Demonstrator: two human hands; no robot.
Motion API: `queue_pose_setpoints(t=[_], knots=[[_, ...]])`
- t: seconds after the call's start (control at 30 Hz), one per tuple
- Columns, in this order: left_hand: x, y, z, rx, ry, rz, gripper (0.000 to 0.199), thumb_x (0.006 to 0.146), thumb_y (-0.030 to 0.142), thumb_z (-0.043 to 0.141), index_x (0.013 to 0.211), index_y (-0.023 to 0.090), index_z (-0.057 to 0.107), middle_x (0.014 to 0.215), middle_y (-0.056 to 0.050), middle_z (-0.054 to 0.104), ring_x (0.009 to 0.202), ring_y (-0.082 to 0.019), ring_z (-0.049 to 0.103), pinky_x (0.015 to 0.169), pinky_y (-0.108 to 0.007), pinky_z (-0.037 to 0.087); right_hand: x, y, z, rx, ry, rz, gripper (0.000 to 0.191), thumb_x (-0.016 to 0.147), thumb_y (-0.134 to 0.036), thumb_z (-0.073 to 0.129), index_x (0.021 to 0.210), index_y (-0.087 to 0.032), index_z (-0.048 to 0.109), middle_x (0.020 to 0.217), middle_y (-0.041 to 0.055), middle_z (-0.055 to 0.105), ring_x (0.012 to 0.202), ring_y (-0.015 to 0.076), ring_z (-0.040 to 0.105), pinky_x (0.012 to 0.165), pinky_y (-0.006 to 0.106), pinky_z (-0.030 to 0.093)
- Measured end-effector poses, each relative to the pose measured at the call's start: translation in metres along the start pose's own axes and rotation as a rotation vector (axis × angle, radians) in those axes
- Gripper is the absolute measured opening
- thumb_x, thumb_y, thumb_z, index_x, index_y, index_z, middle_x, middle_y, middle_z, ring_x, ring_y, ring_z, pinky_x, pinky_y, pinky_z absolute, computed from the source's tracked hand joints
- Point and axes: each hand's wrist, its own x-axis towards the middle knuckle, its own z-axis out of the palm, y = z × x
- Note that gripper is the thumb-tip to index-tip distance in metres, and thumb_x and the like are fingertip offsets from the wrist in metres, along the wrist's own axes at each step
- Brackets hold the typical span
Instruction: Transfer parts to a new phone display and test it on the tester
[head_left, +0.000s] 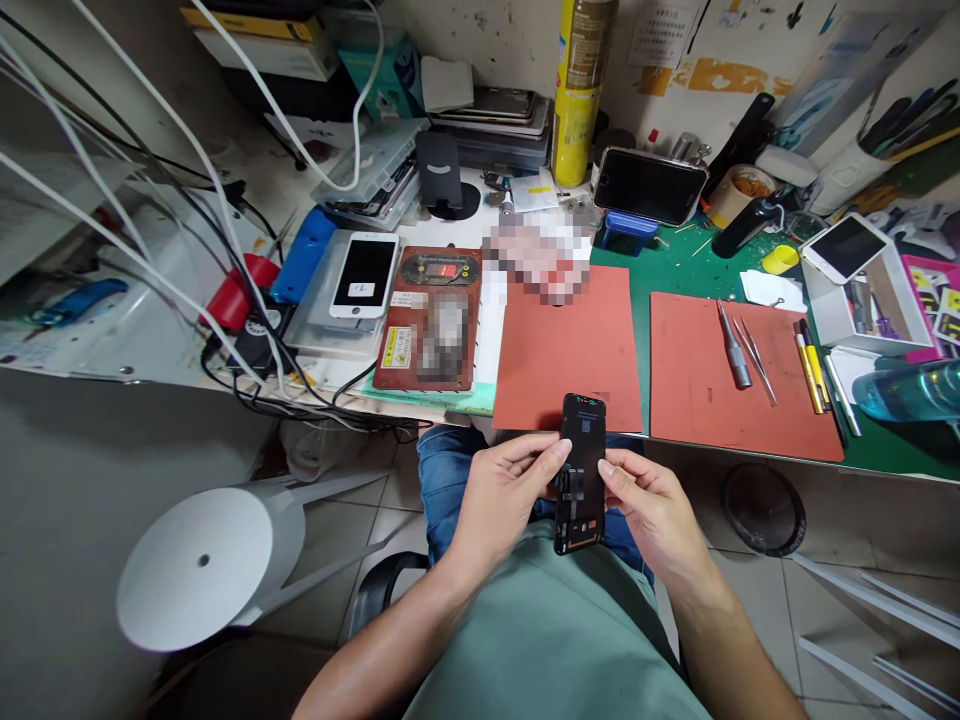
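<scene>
A black phone screen assembly (pixel 582 475) is held upright over my lap, just off the bench's front edge. Its back side faces me, with flex cables and small metal contacts showing. My left hand (pixel 517 490) pinches its left edge, thumb on the face. On the opposite edge my right hand (pixel 645 495) grips it the same way. Behind its top end lies an orange-red mat (pixel 566 350). A second orange mat (pixel 705 370) to the right carries a grey screwdriver (pixel 733 348), tweezers (pixel 754 360) and yellow pens (pixel 810 370).
Left of the mats sit a brown heating plate (pixel 390 365) and a white phone (pixel 365 275). A dark phone (pixel 650 186) leans near a yellow spray can (pixel 581 95). White cables (pixel 180 130) hang at left. A white stool (pixel 195 570) stands below; a blue bottle (pixel 911 390) is far right.
</scene>
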Motion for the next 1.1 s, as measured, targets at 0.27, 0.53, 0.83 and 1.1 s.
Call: queue_pose_setpoints(t=[0.27,0.53,0.83,1.1], knots=[[0.0015,-0.002,-0.0022,0.005,-0.019,-0.005,0.034,0.086,0.051,0.087,0.102,0.02,0.089,0.094,-0.008,0.086,0.076,-0.016,0.073,0.065,-0.024,0.063,0.0,-0.0022,0.0005,0.0,-0.001,-0.002,0.034,0.094,-0.051,0.082,0.111,-0.023,0.085,0.085,0.0037,0.074,0.072,0.0158,0.06,0.07,0.03,0.052],[0.0045,-0.0043,-0.0068,-0.04,-0.016,-0.027,0.033,0.088,0.048,0.087,0.109,0.023,0.089,0.085,-0.004,0.084,0.072,-0.014,0.073,0.062,-0.02,0.06,-0.0043,-0.0071,0.0021,-0.006,-0.003,-0.016,0.03,0.096,-0.048,0.081,0.109,-0.022,0.086,0.08,0.0023,0.068,0.07,0.0137,0.055,0.068,0.029,0.05],[0.0042,-0.0041,-0.0075,-0.03,0.002,-0.03,0.031,0.087,0.048,0.088,0.105,0.023,0.089,0.084,-0.003,0.083,0.07,-0.013,0.071,0.059,-0.019,0.057,-0.0059,-0.0034,-0.0006,-0.004,-0.026,-0.041,0.027,0.1,-0.044,0.076,0.115,-0.023,0.085,0.082,0.0028,0.07,0.073,0.0152,0.056,0.068,0.029,0.049],[0.003,-0.0042,-0.0097,0.007,-0.002,-0.019,0.035,0.087,0.049,0.087,0.109,0.021,0.089,0.089,-0.006,0.083,0.073,-0.015,0.071,0.06,-0.021,0.057,-0.0093,-0.0008,-0.0008,-0.068,0.005,-0.085,0.032,0.101,-0.045,0.074,0.124,-0.025,0.083,0.1,0.0062,0.079,0.079,0.0169,0.063,0.074,0.031,0.054]])
